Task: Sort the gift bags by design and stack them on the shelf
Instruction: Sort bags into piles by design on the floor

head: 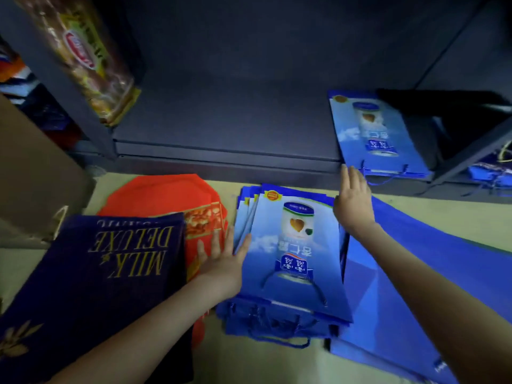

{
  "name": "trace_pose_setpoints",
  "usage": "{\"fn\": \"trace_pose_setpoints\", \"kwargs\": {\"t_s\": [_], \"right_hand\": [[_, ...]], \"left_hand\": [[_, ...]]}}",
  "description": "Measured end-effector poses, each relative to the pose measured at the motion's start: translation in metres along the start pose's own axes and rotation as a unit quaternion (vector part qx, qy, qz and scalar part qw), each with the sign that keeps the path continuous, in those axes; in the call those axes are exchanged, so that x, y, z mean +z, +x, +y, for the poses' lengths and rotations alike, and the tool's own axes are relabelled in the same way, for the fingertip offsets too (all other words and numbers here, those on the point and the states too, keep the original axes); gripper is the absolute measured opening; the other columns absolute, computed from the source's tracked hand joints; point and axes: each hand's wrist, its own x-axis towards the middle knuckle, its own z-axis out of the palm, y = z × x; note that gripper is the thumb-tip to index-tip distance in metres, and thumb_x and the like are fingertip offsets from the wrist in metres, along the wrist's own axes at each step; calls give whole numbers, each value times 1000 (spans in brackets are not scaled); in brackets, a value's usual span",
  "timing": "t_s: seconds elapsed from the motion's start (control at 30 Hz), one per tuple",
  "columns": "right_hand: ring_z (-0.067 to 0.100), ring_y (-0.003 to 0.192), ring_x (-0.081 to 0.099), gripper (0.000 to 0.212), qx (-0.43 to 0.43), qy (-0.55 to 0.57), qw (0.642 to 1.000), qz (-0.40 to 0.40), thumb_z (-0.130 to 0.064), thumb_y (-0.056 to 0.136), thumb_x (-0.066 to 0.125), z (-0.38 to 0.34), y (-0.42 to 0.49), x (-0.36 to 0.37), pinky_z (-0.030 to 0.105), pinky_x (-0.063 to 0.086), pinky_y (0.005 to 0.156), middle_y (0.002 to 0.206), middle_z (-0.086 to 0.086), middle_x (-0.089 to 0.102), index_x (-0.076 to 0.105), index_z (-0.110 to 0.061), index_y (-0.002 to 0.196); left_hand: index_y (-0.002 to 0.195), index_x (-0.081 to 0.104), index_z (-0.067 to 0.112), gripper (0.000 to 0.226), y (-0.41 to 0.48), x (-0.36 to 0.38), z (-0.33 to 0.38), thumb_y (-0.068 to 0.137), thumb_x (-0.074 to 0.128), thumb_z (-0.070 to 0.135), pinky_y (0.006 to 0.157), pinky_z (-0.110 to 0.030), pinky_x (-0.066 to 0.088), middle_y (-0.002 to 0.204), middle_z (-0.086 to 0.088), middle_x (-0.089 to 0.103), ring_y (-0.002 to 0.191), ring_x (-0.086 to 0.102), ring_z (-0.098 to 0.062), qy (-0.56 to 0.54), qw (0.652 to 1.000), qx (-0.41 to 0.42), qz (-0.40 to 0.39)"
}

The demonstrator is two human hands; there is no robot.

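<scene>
- The left hand (221,261) is open, fingers straight. It presses flat against the left edge of the blue stack (291,259) and grips nothing.
- The right hand (353,200) is open too, fingers straight and together. It rests at the stack's far right corner, with its fingertips near the shelf (235,120) lip.
- The stack lies on the floor just before the shelf, between the two hands.
- One matching blue bag (379,134) lies flat on the shelf's right side.
- Red bags (166,198) lie left of the stack, partly under a navy bag (110,273).
- Plain blue bags (415,259) lie to the stack's right.
</scene>
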Motion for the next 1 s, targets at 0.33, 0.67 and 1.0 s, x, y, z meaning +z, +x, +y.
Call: {"fn": "trace_pose_setpoints", "kwargs": {"t_s": [0.33, 0.67, 1.0], "right_hand": [[33, 142, 19, 71, 28, -198, 973, -111, -11, 94, 43, 35, 75, 24, 40, 14, 116, 151, 21, 24, -1, 0, 149], [33, 72, 64, 26, -207, -143, 951, 180, -4, 84, 52, 0, 6, 8, 37, 53, 65, 78, 17, 64, 64, 8, 103], [21, 99, 61, 44, -314, 174, 932, 43, -38, 100, 38, -76, -117, -12, 29, 47, 89, 106, 5, 69, 66, -7, 112]], "left_hand": [[151, 12, 28, 76, 36, -49, -4, 85, 48, 42, 110, -60, 10, 158, -14, 3, 144, 10, -39, 32, 945, 73, 318], [151, 11, 33, 56, 48, -55, 14, 101, 35, 42, 114, -35, 20, 157, -7, 19, 142, 24, -24, -413, 898, 86, 122], [150, 17, 24, 74, 36, -45, 17, 92, 43, -13, 67, -26, 52, 94, -6, 65, 78, 63, -14, -736, 675, 39, 20]]}}
